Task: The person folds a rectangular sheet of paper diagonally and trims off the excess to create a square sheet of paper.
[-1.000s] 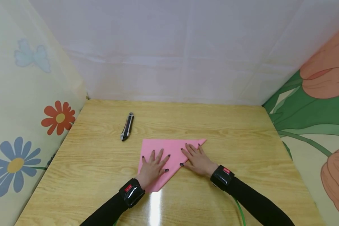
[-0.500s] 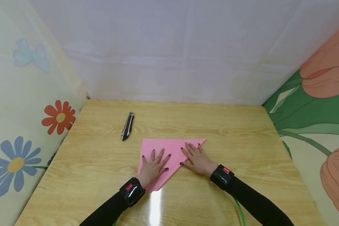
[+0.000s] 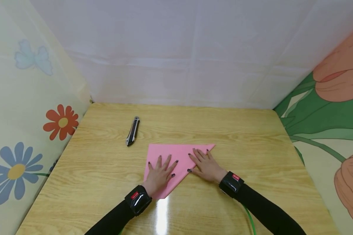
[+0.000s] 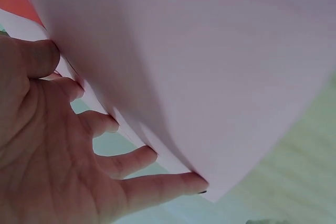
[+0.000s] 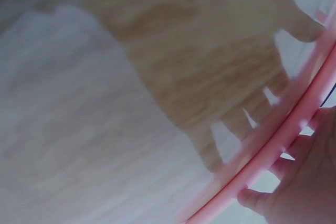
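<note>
A folded sheet of pink paper (image 3: 179,150) lies on the wooden table, with a straight far edge and a slanted fold on its right. My left hand (image 3: 159,173) rests on its left part, fingers spread and straight. On the slanted fold lies my right hand (image 3: 206,166), its fingers extended over the paper and its thumb near the edge. The left wrist view has the palm side of the left hand (image 4: 58,145), fingertips against the paper (image 4: 220,77). From the right wrist, the paper's rounded pink fold (image 5: 278,142) shows beside the fingers of the right hand (image 5: 310,177).
A black and silver utility knife (image 3: 132,131) lies on the table (image 3: 247,137) to the left, beyond the paper. A white curtain (image 3: 176,58) hangs behind the table, and flower-printed cloths stand at both sides. A green cable (image 3: 249,217) runs beneath the right sleeve.
</note>
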`<action>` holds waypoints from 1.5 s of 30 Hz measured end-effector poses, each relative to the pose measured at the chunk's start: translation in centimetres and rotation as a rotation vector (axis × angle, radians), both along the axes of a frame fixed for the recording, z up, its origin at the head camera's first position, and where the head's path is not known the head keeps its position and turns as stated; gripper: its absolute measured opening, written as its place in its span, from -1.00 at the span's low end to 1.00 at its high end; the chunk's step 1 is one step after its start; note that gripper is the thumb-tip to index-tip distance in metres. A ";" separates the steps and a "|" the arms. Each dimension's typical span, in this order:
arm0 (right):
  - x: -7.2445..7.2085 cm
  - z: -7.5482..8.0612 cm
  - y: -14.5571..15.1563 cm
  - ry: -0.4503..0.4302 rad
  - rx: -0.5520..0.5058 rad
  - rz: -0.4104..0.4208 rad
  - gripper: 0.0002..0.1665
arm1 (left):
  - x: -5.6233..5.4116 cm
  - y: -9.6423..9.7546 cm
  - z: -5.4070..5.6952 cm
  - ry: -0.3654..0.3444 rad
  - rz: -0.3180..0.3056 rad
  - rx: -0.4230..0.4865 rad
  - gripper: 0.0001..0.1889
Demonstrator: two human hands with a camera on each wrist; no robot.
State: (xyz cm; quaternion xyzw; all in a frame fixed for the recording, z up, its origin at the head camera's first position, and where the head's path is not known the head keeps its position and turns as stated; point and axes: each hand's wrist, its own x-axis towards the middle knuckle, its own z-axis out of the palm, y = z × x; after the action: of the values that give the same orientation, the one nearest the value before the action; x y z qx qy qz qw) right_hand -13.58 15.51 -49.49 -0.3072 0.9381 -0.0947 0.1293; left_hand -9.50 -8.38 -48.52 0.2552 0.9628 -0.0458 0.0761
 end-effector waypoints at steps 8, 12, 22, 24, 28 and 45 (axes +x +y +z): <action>-0.1 0.0 0.2 -0.007 0.000 -0.006 -0.25 | -0.2 0.2 -0.1 -0.015 0.010 0.023 -0.46; -0.1 -0.1 0.8 -0.031 -0.004 -0.020 -0.26 | -0.3 0.1 -0.2 -0.037 0.010 0.043 -0.46; -0.2 0.3 2.8 -0.063 -0.020 -0.080 -0.20 | -0.4 -0.2 0.0 -0.054 0.019 0.082 -0.45; -0.2 0.3 3.0 -0.062 0.001 -0.075 -0.19 | -0.4 -0.2 0.0 -0.056 0.018 0.096 -0.46; -0.2 0.0 3.2 -0.052 0.020 -0.071 -0.18 | -0.2 -0.2 -0.1 -0.058 0.015 0.104 -0.46; -0.5 -0.1 3.4 -0.046 0.025 -0.069 -0.14 | -0.1 -0.3 -0.4 -0.028 0.006 0.112 -0.46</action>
State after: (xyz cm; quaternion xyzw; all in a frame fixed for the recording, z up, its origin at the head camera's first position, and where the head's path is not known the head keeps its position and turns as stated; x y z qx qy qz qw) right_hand -14.04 18.87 -49.63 -0.2709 0.9460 -0.0941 0.1512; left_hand -9.64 -8.63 -48.96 0.2569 0.9634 0.0119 0.0753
